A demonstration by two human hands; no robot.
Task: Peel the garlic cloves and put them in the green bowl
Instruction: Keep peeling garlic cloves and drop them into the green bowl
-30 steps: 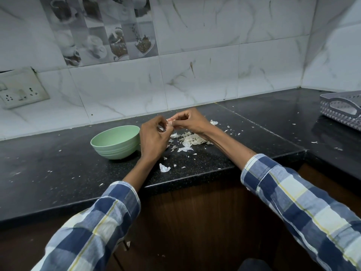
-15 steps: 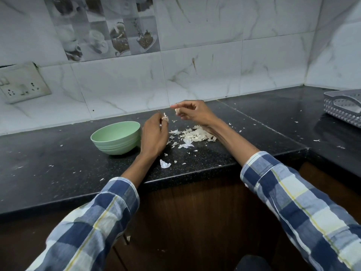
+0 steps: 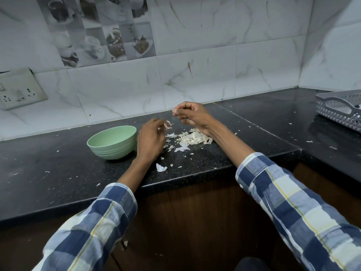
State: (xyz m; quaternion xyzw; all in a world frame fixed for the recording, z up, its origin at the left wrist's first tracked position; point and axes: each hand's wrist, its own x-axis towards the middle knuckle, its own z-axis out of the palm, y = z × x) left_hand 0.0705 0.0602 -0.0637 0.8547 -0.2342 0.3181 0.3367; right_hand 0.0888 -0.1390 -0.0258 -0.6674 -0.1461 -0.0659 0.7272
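Since a second ago the two hands have drawn apart: they were joined over one clove then, and now the right hand (image 3: 192,115) sits higher and nearer the wall while the left hand (image 3: 151,138) has dropped toward the counter beside the bowl.

The small pale garlic clove (image 3: 175,111) is pinched at the right hand's curled fingertips, raised above the counter; how much skin it still wears is too small to tell. The left hand's fingers are curled in and blurred, with a thin whitish scrap of garlic skin (image 3: 168,125) at their tips; whether they pinch it or it hangs just beside them cannot be told.

Under and between the hands lies a loose heap of papery off-white garlic peels (image 3: 192,138), spreading out from below the right wrist. A single larger white peel flake (image 3: 161,167) lies apart, near the counter's front edge.

The round pale green plastic bowl (image 3: 109,148) stands upright just left of the left hand; its inside is hidden from this angle.

All rest on a speckled black stone countertop (image 3: 58,169) strewn with tiny white flecks. Both forearms wear blue, white and yellow checked shirt sleeves (image 3: 293,202). At the far right edge sits a grey perforated plastic tray (image 3: 340,112). A white switch-and-socket plate (image 3: 18,90) is on the marbled white tile wall (image 3: 195,75) at left.
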